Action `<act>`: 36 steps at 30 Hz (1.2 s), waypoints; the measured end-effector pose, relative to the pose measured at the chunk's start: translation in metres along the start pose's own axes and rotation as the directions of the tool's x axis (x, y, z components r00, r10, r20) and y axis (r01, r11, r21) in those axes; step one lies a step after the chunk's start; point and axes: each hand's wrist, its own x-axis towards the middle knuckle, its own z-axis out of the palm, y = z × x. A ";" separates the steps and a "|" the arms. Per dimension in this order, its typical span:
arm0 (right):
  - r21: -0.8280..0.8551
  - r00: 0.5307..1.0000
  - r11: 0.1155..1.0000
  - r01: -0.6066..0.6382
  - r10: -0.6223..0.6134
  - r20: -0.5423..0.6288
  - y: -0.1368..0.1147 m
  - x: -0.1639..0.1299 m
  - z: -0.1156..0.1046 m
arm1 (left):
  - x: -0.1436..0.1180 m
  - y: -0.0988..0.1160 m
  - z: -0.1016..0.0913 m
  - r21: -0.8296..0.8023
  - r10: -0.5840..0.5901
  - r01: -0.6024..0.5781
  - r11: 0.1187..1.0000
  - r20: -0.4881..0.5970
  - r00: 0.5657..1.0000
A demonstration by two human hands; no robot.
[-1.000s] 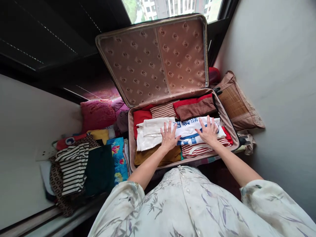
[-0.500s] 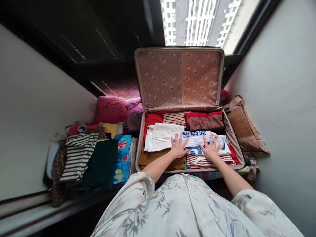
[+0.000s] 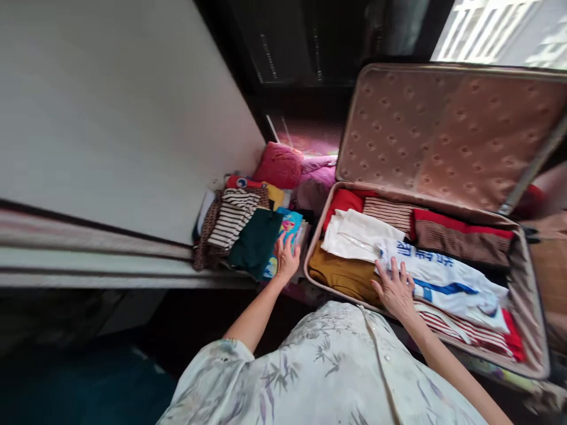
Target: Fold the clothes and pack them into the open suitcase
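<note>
The left hand [image 3: 287,260], near the middle of the frame, lay with loosely spread fingers on a blue flowered cloth [image 3: 283,236] at the edge of a pile of folded clothes [image 3: 239,227] on the ledge; whether it gripped the cloth could not be told. The right hand [image 3: 396,289], lower right of centre, rested flat and open on a white shirt with blue lettering [image 3: 438,274] inside the open suitcase [image 3: 531,330], beside a mustard garment [image 3: 341,274]. The suitcase lid [image 3: 443,130] stood raised at upper right.
</note>
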 end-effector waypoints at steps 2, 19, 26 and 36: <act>-0.019 0.998 0.998 0.058 -0.058 0.028 -0.010 0.003 0.014 | 0.005 -0.045 -0.014 0.129 -0.146 0.148 0.981 -0.022 0.989; -0.152 0.971 0.987 0.046 -0.009 0.238 0.002 0.014 0.048 | 0.066 -0.207 -0.070 0.116 -0.553 0.612 0.783 -0.323 0.768; -0.167 0.961 0.986 0.007 0.039 0.273 0.002 0.015 0.049 | 0.115 -0.256 -0.104 0.231 -0.692 0.668 0.708 0.033 0.721; -0.162 0.963 0.987 -0.013 0.056 0.265 0.000 0.015 0.050 | 0.132 -0.257 -0.125 0.377 -0.520 0.480 0.792 0.003 0.854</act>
